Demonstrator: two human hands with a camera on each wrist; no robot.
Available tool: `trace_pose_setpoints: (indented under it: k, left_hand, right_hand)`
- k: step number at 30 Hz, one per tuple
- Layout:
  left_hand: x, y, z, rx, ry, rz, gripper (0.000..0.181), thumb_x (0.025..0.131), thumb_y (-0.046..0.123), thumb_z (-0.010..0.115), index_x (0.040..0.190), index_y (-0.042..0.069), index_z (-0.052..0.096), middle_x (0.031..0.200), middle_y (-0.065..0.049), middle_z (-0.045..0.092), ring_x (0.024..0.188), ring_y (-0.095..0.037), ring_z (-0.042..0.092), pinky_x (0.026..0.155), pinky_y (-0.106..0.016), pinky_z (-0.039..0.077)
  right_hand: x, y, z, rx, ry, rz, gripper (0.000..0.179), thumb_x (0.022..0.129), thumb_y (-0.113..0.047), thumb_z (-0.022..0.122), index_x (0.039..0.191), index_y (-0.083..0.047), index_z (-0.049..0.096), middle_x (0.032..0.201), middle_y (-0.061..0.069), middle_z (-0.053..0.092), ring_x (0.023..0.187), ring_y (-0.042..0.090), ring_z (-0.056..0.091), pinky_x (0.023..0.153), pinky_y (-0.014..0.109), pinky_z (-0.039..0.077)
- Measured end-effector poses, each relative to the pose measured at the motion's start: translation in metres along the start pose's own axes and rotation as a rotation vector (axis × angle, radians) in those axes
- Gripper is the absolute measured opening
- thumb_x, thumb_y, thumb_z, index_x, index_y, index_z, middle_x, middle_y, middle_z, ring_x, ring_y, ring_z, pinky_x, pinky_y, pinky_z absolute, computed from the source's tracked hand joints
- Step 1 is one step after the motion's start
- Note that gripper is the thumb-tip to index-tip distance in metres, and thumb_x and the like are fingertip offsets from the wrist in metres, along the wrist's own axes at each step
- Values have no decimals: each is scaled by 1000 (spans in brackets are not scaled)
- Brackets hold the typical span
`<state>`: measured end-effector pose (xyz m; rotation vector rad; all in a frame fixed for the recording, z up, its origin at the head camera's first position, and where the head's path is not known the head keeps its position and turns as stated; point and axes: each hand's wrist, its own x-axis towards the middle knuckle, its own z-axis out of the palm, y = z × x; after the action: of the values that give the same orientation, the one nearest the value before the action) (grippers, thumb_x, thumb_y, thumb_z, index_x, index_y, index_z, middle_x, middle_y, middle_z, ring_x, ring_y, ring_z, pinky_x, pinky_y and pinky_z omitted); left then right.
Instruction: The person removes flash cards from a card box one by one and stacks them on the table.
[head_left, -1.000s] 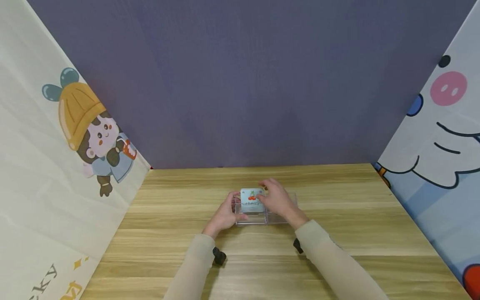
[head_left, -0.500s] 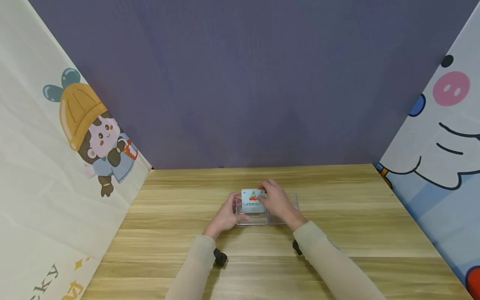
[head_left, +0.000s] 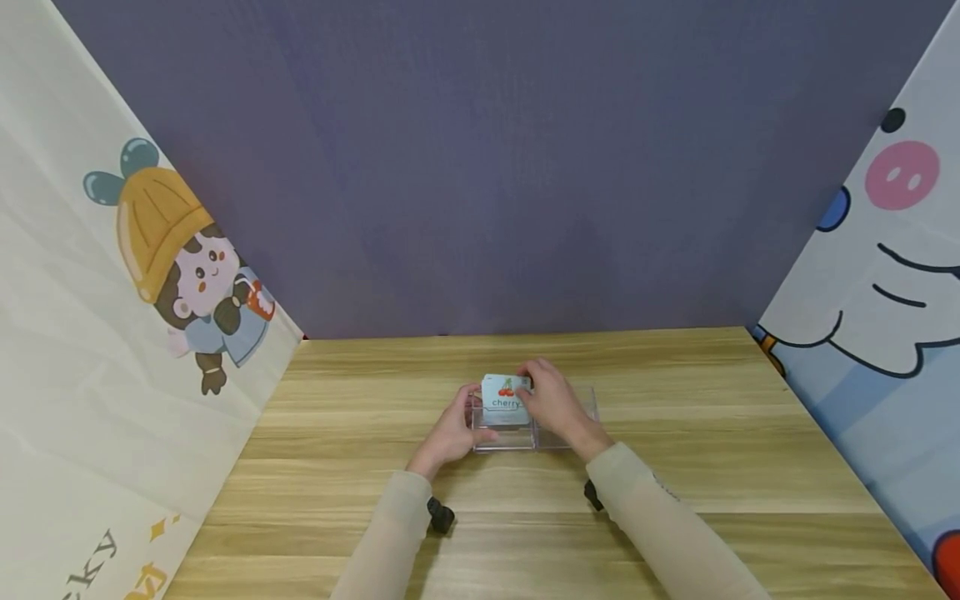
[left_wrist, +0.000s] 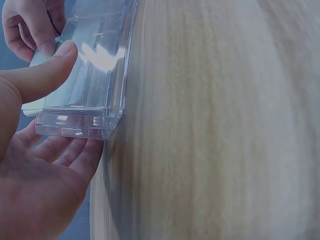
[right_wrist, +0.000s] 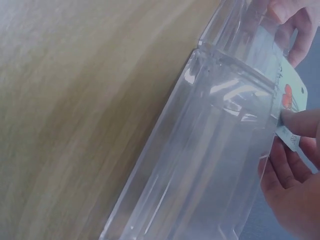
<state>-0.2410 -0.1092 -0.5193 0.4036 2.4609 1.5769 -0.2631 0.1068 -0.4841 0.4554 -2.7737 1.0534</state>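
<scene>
A clear plastic card box (head_left: 504, 440) with two compartments stands on the table. In its left compartment are light-blue flashcards (head_left: 493, 389), the front one printed with red cherries and the word "cherry". My left hand (head_left: 450, 427) grips the box's left end, thumb in front and fingers behind, as the left wrist view also shows. With thumb and fingers, my right hand (head_left: 555, 404) pinches the cherry card at its upper right. In the right wrist view the flashcard (right_wrist: 295, 97) sticks out above the box's rim, and the right compartment (right_wrist: 200, 160) holds nothing.
The wooden table (head_left: 675, 467) reaches back to a purple-grey panel (head_left: 510, 167). Cartoon-printed sheets, a left one (head_left: 67, 333) and a right one (head_left: 885, 400), flank it. A black wrist device (head_left: 440, 516) sits by the left sleeve.
The cherry card has risen slightly in the right hand's pinch, and its printed word now shows above the box's front rim. Both hands stay in nearly the same place.
</scene>
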Motion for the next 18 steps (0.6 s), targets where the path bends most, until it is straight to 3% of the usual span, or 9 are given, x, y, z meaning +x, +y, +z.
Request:
trace_pose_setpoints:
  k: [7, 18]
  left_hand:
    - [0, 0, 1, -19, 6, 6, 89, 82, 9, 85, 154, 8, 33, 126, -15, 54, 116, -33, 54, 105, -56, 43]
    - [0, 0, 0, 7, -1, -1, 89, 83, 10, 84, 155, 10, 32, 125, -11, 54, 113, -28, 54, 103, -51, 45]
  right_hand:
    - [-1, -2, 1, 15, 48, -14, 25, 91, -6, 74, 115, -3, 67, 111, 9, 64, 99, 25, 63, 87, 42, 57]
    - [1, -3, 1, 17, 121, -26, 26, 90, -6, 75, 114, -2, 67, 107, 10, 63, 96, 25, 62, 84, 41, 57]
